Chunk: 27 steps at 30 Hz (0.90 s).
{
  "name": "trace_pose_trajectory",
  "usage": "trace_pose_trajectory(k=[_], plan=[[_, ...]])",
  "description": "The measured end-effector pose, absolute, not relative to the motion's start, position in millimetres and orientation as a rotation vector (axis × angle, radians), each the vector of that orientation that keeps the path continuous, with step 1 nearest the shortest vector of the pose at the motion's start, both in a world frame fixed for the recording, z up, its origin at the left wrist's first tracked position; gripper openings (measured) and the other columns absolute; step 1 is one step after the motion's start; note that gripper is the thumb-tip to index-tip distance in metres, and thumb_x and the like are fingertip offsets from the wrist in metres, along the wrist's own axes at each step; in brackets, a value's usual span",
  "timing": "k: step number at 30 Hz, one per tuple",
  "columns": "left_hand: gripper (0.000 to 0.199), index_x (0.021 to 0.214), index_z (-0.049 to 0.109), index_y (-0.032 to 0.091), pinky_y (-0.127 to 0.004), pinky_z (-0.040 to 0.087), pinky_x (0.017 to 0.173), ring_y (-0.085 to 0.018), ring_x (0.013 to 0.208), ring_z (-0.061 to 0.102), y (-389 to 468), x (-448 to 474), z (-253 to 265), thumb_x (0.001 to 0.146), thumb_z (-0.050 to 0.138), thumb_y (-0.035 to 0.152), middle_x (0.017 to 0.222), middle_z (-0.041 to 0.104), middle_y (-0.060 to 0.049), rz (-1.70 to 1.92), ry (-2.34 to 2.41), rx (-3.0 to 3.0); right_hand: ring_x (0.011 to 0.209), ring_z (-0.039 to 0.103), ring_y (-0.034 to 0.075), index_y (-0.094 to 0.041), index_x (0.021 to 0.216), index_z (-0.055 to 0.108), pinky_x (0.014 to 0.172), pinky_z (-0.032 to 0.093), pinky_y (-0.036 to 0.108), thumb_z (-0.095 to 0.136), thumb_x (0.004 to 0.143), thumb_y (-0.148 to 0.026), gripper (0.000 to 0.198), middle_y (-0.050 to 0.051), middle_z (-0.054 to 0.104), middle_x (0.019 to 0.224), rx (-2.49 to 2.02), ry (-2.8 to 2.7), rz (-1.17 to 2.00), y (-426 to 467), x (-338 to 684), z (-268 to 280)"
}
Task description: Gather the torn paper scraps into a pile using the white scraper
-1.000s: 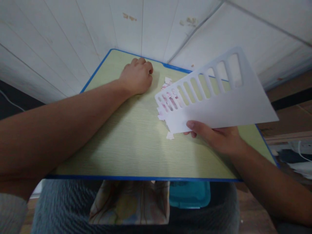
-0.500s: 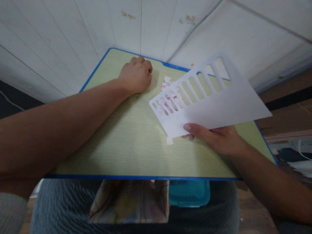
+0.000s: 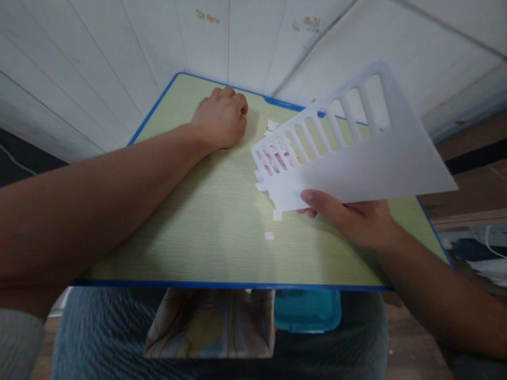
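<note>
My right hand (image 3: pixel 348 214) grips the lower edge of a white slotted sheet (image 3: pixel 348 171), thumb on top and fingertips showing beneath. The sheet is tilted over the right half of the table, with a row of rounded slots along its upper edge. Small paper scraps (image 3: pixel 260 182), some marked pink, lie under and beside its left end; more show through the slots. Two pale squares, a nearer scrap (image 3: pixel 269 236) and one by the sheet's lower corner, lie on the tabletop. My left hand (image 3: pixel 222 119) rests as a fist near the far edge; its palm is hidden and no object shows in it.
The pale green table (image 3: pixel 190 232) has a blue rim and stands against a white panelled wall (image 3: pixel 253 42) with a cable. Below the near edge, on my lap, are a patterned open box or bag (image 3: pixel 217 330) and a teal plastic container (image 3: pixel 308 312). Cardboard is at right.
The white sheet has shifted slightly up and right in my right hand, uncovering more scraps at its left end. A pale square now lies closer to me. My left fist stays in place.
</note>
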<state>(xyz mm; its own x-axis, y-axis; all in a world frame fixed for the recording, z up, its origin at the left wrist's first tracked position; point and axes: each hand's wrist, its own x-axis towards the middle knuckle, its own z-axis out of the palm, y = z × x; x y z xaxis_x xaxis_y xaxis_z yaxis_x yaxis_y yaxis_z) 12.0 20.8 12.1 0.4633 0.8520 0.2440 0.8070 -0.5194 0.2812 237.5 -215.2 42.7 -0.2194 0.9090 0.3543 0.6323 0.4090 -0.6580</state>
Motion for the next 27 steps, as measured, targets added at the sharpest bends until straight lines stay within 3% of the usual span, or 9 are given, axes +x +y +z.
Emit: trace_pose_trajectory(k=[7, 14, 19, 23, 27], plan=[[0.047, 0.139, 0.081, 0.032, -0.064, 0.054, 0.126, -0.04, 0.145, 0.059, 27.4, 10.3, 7.2, 0.105, 0.049, 0.022, 0.149, 0.073, -0.013, 0.612, 1.416, 2.585, 0.061, 0.076, 0.024, -0.034, 0.071, 0.077, 0.071, 0.07, 0.04, 0.081, 0.108, -0.036, 0.038, -0.004, 0.077, 0.065, -1.352, -1.931, 0.6, -218.6, 235.3, 48.3], [0.048, 0.143, 0.08, 0.024, -0.059, 0.053, 0.127, -0.039, 0.148, 0.06, 22.1, 13.6, 11.1, 0.107, 0.049, 0.019, 0.156, 0.07, -0.016, 0.562, 1.461, 2.599, 0.061, 0.076, 0.022, -0.034, 0.075, 0.081, 0.09, 0.074, 0.043, 0.08, 0.102, -0.02, 0.031, -0.006, 0.082, 0.072, -1.225, -2.048, 0.579, -221.0, 228.7, 49.1], [0.047, 0.141, 0.081, 0.024, -0.061, 0.055, 0.125, -0.039, 0.144, 0.062, 26.3, 12.6, 7.4, 0.105, 0.05, 0.02, 0.153, 0.072, -0.016, 0.587, 1.454, 2.634, 0.062, 0.077, 0.021, -0.033, 0.079, 0.081, 0.086, 0.072, 0.041, 0.08, 0.1, -0.015, 0.028, -0.008, 0.084, 0.075, -1.22, -2.06, 0.572, -221.4, 230.6, 50.7], [0.047, 0.139, 0.081, 0.032, -0.061, 0.053, 0.128, -0.038, 0.145, 0.06, 26.3, 11.6, 8.4, 0.105, 0.05, 0.022, 0.149, 0.072, -0.012, 0.597, 1.433, 2.582, 0.062, 0.077, 0.021, -0.034, 0.077, 0.078, 0.087, 0.072, 0.041, 0.081, 0.1, -0.016, 0.029, -0.008, 0.082, 0.073, -1.225, -2.064, 0.582, -222.2, 231.6, 51.5], [0.049, 0.141, 0.081, 0.029, -0.064, 0.05, 0.13, -0.041, 0.149, 0.057, 23.7, 11.7, 11.0, 0.103, 0.05, 0.026, 0.152, 0.069, -0.016, 0.581, 1.443, 2.549, 0.064, 0.078, 0.021, -0.035, 0.076, 0.078, 0.084, 0.072, 0.039, 0.082, 0.101, -0.019, 0.03, -0.007, 0.08, 0.072, -1.225, -2.079, 0.6, -222.8, 231.8, 49.4]])
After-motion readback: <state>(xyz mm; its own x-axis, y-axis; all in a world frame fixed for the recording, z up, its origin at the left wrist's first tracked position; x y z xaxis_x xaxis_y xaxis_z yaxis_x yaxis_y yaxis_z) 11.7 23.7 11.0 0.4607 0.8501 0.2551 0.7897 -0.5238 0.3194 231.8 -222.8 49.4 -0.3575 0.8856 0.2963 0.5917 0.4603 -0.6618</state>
